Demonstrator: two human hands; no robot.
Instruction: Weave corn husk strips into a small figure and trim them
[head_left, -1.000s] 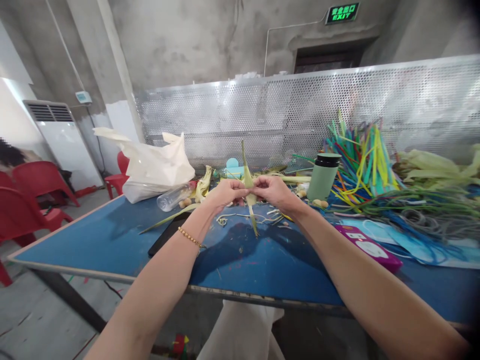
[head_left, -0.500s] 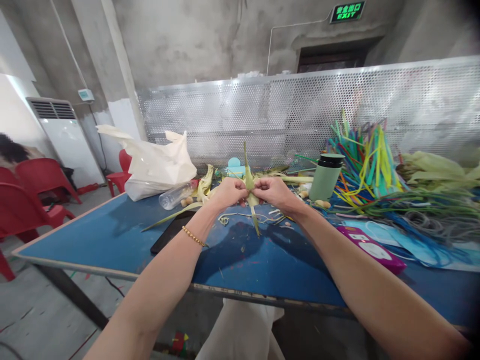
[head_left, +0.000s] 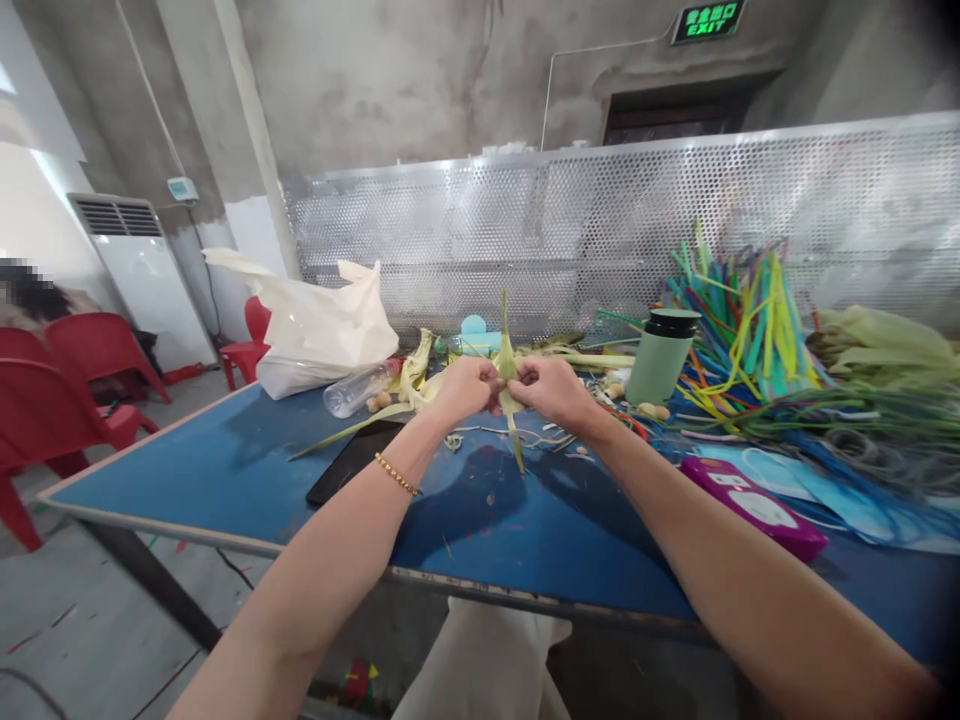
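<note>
A pale green corn husk (head_left: 506, 352) stands upright between my hands above the blue table. Its pointed tip rises over my fingers and a narrow tail hangs below them. My left hand (head_left: 474, 387) pinches the husk from the left side. From the right, my right hand (head_left: 550, 388) grips it with thumb and bent fingers, close to the left fingertips. The middle of the husk is partly hidden by the fingers. Behind and around the hands lie more husk pieces (head_left: 417, 368) and thin scraps.
On the left sit a white plastic bag (head_left: 322, 325), a clear bottle (head_left: 352, 393) and a dark phone-like slab (head_left: 349, 463). To the right are a green tumbler (head_left: 662, 358), colourful strips (head_left: 772, 330), a magenta box (head_left: 750, 505) and blue masks (head_left: 825, 485). A perforated metal panel (head_left: 600, 220) stands behind.
The whole view has shifted slightly, so everything appears a little further right. Both hands keep hold of the corn husk, with only small finger movement.
</note>
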